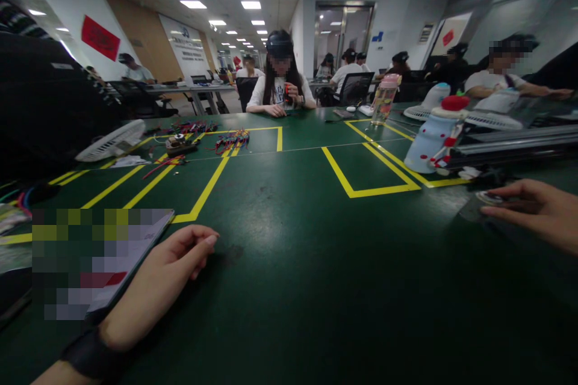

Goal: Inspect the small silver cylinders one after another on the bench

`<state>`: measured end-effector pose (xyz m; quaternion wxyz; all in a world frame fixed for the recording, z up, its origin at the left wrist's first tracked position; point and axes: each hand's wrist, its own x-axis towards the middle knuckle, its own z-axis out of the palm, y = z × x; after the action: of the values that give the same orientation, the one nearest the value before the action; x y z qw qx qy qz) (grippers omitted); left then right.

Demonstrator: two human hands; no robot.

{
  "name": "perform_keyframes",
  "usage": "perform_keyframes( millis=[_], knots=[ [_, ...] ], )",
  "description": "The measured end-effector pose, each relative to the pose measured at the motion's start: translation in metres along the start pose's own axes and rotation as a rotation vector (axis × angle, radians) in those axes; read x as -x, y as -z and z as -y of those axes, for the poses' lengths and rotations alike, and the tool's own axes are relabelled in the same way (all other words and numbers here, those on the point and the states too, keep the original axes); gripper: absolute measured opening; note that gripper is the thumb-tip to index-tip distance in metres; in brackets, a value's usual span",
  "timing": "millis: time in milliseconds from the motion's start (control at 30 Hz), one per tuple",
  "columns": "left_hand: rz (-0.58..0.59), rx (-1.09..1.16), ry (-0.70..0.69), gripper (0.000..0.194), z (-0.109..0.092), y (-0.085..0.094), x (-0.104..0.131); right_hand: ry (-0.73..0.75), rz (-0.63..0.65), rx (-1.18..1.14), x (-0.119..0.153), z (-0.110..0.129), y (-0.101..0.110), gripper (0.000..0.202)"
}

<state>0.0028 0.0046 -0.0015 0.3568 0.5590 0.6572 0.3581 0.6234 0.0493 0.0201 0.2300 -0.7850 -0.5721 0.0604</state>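
My left hand [180, 258] rests over the green table [289, 264], fingers curled in and thumb against the index finger; nothing shows in it. A black band is on that wrist. Beside it lies a white sheet or folder [139, 258], partly blurred out. At the right edge, my right hand [537, 210] has its thumb and fingers closed on the round silvery top of a small dark cylindrical object [472, 207]. That object stands on the table; its exact kind is unclear.
Yellow tape [383, 194] marks the tabletop. A light-blue bottle with a red top [427, 141] stands near my right hand. Bundled wires [232, 141], a small mechanical part [180, 143] and a white fan [112, 141] lie at left. Across sits a person [280, 87]; a clear bottle [386, 99] stands farther back.
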Motion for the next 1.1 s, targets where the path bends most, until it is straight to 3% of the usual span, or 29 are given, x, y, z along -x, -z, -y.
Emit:
perform_keyframes(
  millis=[100, 200, 333, 433, 500, 567, 633, 767, 933, 1033, 1100],
  knots=[
    [0.014, 0.01, -0.008, 0.03, 0.003, 0.001, 0.0, -0.122, 0.128, -0.134, 0.0, 0.003, -0.002, 0.069],
    [0.02, 0.016, -0.007, 0.03, 0.004, 0.001, -0.001, -0.137, 0.081, -0.032, 0.003, 0.01, -0.004, 0.068],
    [0.015, 0.012, -0.013, 0.03, 0.001, 0.0, 0.0, -0.032, -0.012, 0.151, 0.009, 0.023, -0.005, 0.055],
    [0.02, 0.0, -0.019, 0.03, -0.003, -0.001, 0.001, 0.053, -0.123, 0.14, 0.021, 0.05, -0.011, 0.052],
    [0.016, -0.014, -0.02, 0.031, -0.004, -0.002, 0.001, 0.142, -0.163, -0.034, 0.038, 0.082, -0.023, 0.053],
    [0.013, -0.029, -0.02, 0.032, -0.005, -0.002, 0.0, 0.266, -0.051, -0.295, 0.059, 0.122, -0.043, 0.052],
    [0.01, -0.041, -0.018, 0.032, -0.003, -0.002, 0.0, 0.448, 0.155, -0.484, 0.082, 0.164, -0.064, 0.047],
    [0.019, -0.051, 0.008, 0.034, 0.002, 0.0, -0.001, 0.793, 0.426, -0.566, 0.116, 0.227, -0.097, 0.035],
    [0.028, -0.076, 0.003, 0.035, -0.004, 0.0, -0.002, 0.894, 0.521, -0.543, 0.127, 0.244, -0.111, 0.036],
    [0.064, -0.113, -0.084, 0.034, -0.028, -0.012, 0.001, 0.847, 0.523, -0.57, 0.127, 0.24, -0.117, 0.044],
    [0.117, -0.149, -0.221, 0.029, -0.052, -0.027, 0.005, 0.788, 0.536, -0.614, 0.126, 0.238, -0.12, 0.055]
  ],
)
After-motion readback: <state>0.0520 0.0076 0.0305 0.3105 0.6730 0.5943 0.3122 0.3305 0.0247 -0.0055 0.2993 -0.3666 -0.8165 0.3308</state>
